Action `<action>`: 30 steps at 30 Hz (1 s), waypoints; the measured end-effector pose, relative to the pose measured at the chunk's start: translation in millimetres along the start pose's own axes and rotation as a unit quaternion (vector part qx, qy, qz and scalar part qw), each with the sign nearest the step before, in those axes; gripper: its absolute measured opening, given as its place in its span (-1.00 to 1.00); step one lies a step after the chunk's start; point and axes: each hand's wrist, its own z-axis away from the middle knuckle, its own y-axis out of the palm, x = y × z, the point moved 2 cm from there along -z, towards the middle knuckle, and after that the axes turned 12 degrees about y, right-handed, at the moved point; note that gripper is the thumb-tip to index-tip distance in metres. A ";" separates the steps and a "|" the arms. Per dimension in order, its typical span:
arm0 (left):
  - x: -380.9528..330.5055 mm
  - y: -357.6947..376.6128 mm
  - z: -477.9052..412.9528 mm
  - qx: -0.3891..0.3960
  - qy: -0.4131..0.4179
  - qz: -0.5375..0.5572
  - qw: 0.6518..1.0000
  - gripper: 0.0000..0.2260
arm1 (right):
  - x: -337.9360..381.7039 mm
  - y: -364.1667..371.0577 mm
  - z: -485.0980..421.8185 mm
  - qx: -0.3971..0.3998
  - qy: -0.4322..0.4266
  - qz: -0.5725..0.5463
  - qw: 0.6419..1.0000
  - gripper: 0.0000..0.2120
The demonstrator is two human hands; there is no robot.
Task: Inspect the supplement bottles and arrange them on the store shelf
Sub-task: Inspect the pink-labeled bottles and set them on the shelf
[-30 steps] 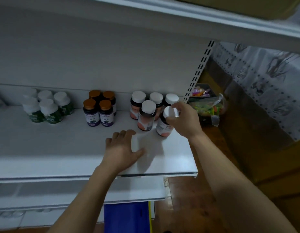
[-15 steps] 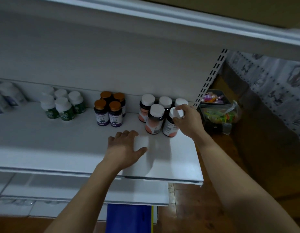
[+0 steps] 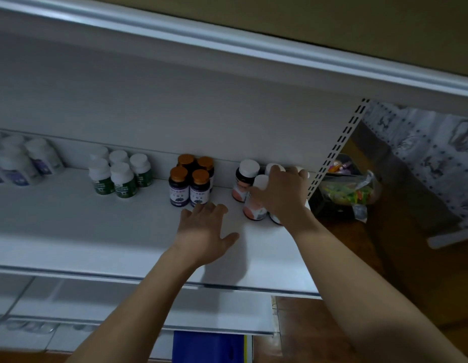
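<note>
Supplement bottles (image 3: pixel 254 207), white caps, orange labels: clustered on shelf (image 3: pixel 70 231) under your right hand (image 3: pixel 280 196). Upright, long axis vertical, labels toward you. Capped, contents hidden. Right fingers bent over caps; clamped or not, cannot tell. Left hand (image 3: pixel 204 231) flat on shelf, fingers spread. Purple bottles (image 3: pixel 189 186) just beyond left fingertips, green-label bottles (image 3: pixel 120 178) further left. Bag (image 3: pixel 348 191) of colourful packets right of right knuckles, past slotted upright (image 3: pixel 337 148).

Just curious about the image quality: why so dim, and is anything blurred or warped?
Head view: dim, bluish light. Head view: the left hand casts a soft shadow on the shelf. Head view: the far-left white bottles are smeared, labels unreadable. Head view: the upper shelf rail bows, wide-lens distortion.
</note>
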 end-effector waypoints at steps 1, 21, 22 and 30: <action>1.8 0.2 2.6 0.001 0.007 0.000 1.000 -0.44 | 2.7 3.8 -0.9 0.006 0.006 0.005 1.000 -0.42; -8.6 -27.9 41.2 0.034 0.116 0.194 0.974 -0.13 | -27.3 -33.0 112.2 0.134 0.219 -0.629 0.734 -0.67; -11.5 -31.3 43.7 0.035 0.126 0.214 0.968 -0.08 | -28.2 -34.8 118.0 0.140 0.220 -0.644 0.719 -0.68; -35.3 -53.8 65.9 0.045 0.240 0.338 0.909 0.14 | -32.4 -61.7 154.2 0.180 0.177 -0.709 0.658 -0.76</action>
